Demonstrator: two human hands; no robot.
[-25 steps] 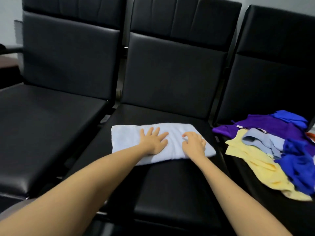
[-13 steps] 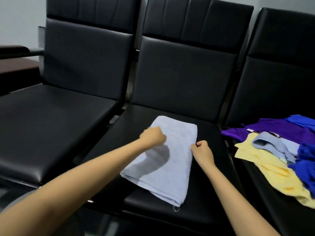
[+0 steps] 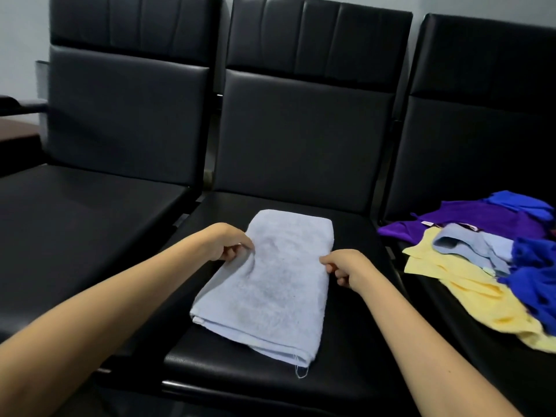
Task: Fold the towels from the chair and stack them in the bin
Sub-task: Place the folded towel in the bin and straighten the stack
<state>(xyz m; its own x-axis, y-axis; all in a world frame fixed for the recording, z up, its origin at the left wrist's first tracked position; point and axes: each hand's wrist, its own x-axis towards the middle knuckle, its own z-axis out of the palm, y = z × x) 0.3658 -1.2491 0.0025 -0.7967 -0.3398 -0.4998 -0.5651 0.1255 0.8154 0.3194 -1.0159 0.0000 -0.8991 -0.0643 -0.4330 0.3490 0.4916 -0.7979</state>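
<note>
A pale blue towel [image 3: 279, 284], folded into a long strip, lies on the seat of the middle black chair [image 3: 355, 368], running from the backrest toward the front edge. My left hand [image 3: 228, 242] pinches its left edge about a third of the way down. My right hand [image 3: 346, 266] pinches the right edge opposite. A pile of unfolded towels [image 3: 487, 260] in purple, yellow, pale blue and deep blue lies on the right chair. No bin is in view.
Three black padded chairs stand side by side against a pale wall. The left chair seat [image 3: 75, 224] is bare. A dark armrest [image 3: 18, 103] juts out at the far left.
The towel was turned from lying crosswise to lying lengthwise on the seat. My hands went from pressing flat on it to pinching its two side edges.
</note>
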